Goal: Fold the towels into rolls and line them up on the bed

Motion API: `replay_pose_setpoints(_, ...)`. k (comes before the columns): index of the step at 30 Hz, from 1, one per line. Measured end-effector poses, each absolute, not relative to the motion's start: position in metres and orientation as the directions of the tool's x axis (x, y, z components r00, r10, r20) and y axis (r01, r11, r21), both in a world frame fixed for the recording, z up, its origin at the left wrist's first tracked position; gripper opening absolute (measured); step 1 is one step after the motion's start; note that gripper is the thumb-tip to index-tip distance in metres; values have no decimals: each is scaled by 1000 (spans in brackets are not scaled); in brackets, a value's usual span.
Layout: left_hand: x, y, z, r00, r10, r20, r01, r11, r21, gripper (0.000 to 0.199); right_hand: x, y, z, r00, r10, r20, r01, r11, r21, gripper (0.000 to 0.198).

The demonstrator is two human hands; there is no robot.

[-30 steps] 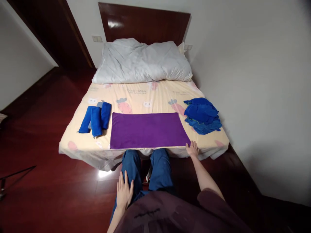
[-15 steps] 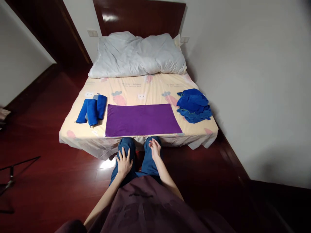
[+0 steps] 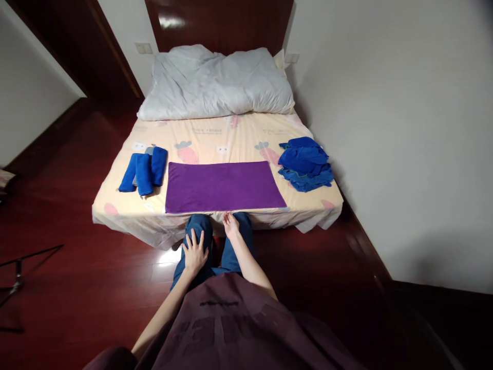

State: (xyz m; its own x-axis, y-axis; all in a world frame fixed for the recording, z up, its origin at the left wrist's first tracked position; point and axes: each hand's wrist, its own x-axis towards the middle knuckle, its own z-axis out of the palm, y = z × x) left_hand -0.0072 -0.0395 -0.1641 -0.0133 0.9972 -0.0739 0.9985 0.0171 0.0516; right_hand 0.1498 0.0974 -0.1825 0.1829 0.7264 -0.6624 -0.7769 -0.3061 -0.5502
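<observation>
My left hand (image 3: 195, 253) rests on my left knee with its fingers spread, holding nothing. My right hand (image 3: 230, 225) is raised between my knees, close to the front edge of the bed, with its palm turned up and its fingers stretched out and empty. Just beyond it a purple towel (image 3: 225, 186) lies flat along the bed's front edge. Several rolled blue towels (image 3: 144, 174) are grouped left of it, with a grey one partly hidden among them. To the right sits a loose pile of blue cloths (image 3: 306, 164).
A bed (image 3: 215, 141) with a carrot-patterned sheet stands before my knees. A bunched white quilt (image 3: 223, 85) lies by the dark wooden headboard (image 3: 223, 25). The wall (image 3: 385, 128) runs close along the right side. A black metal stand (image 3: 17, 280) is on the floor at left.
My right hand has moved left, from above my right knee to the gap between my knees by the bed edge. My left hand stays on the knee. The view has tilted slightly.
</observation>
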Motion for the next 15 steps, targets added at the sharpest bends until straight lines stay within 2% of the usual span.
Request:
replay_pose_setpoints(6,-12,-41,-167,-24,997,-71,999,26,24,69,132,109,-190,205,715,-668,-805,-265,-530,8)
replay_pose_setpoints(8,-17,-29,-162,-2,997,-73,999,5,42,63,129,111,-193,201,715,-670,-815,-256,-519,8)
replay_pose_setpoints(12,-27,40,-131,170,975,-145,980,-152,129,34,123,118,-196,211,700,-682,-832,-238,-501,5)
replay_pose_setpoints(15,-26,128,-97,261,940,-220,959,-226,170,34,119,125,-198,236,676,-698,-836,-225,-501,5)
